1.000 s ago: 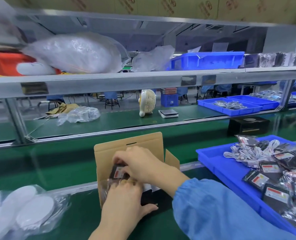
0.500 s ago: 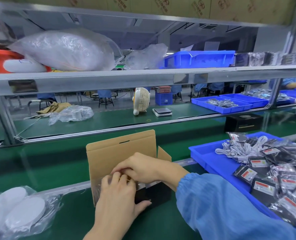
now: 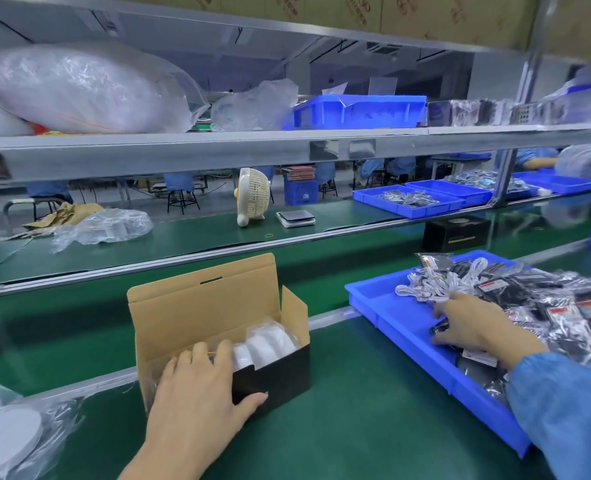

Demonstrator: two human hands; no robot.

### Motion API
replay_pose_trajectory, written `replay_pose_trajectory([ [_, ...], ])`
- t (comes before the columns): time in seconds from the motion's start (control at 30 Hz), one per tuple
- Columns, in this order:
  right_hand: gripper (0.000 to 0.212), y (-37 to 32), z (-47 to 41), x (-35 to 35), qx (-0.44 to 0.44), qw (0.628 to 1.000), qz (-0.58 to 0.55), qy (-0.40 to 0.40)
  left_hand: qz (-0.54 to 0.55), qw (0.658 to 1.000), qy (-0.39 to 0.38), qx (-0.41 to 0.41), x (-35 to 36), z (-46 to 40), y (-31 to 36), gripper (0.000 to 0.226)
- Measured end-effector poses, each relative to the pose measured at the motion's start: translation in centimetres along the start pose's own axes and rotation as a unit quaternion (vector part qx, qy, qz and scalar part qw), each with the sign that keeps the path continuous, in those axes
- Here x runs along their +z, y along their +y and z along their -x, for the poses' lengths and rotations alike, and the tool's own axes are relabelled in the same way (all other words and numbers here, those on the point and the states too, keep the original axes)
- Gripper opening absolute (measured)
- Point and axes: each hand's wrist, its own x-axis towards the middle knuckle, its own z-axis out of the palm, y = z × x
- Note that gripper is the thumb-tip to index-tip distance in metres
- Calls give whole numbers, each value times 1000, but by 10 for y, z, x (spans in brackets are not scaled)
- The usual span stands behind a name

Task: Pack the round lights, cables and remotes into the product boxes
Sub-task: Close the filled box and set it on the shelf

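Note:
An open product box (image 3: 276, 375), black outside and brown inside, stands on the green bench with its lid up. Bagged white round lights (image 3: 270, 344) fill its right half. My left hand (image 3: 200, 386) grips the box's front wall, fingers hooked over the rim, thumb on the black face. My right hand (image 3: 474, 327) reaches into the blue tray (image 3: 391, 306) on the right, fingers spread among bagged black remotes (image 3: 564, 313) and touching a dark packet. White coiled cables (image 3: 432, 285) lie at the tray's far end.
Bagged white round lights (image 3: 7, 434) lie at the lower left. A closed black box (image 3: 456, 233) sits on the belt beyond the tray. On the far bench stand a small fan (image 3: 252, 195), a scale (image 3: 296, 218) and more blue trays (image 3: 408, 202). A metal shelf (image 3: 218, 147) runs overhead.
My right hand left the box and moved right into the blue tray. My left hand stays on the box's front wall. The camera swung slightly left.

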Motion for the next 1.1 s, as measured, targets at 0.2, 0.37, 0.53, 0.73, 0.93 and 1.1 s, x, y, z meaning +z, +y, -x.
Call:
replay_pose_trajectory([
  [0.2,33,0,8,-4,-4,999,26,31,-40,999,-30,-2,0,-2,-2,85],
  [0.37,11,-5,8,-18,8,991,-111,72,-46,999,-18,5,4,-1,-3,87],
  [0.53,20,-52,27,-37,-89,930,-275,226,-46,999,-16,4,4,-1,-2,88],
  [0.73,26,-159,75,-107,-398,719,-496,280,-58,998,-20,16,3,-1,-4,77],
  [0.93,44,-234,57,-104,-485,845,-125,187,-62,998,-17,20,5,-2,-4,78],
  [1.1,51,-243,52,-98,-496,852,-29,165,-62,998,-22,20,6,-1,-4,80],
])
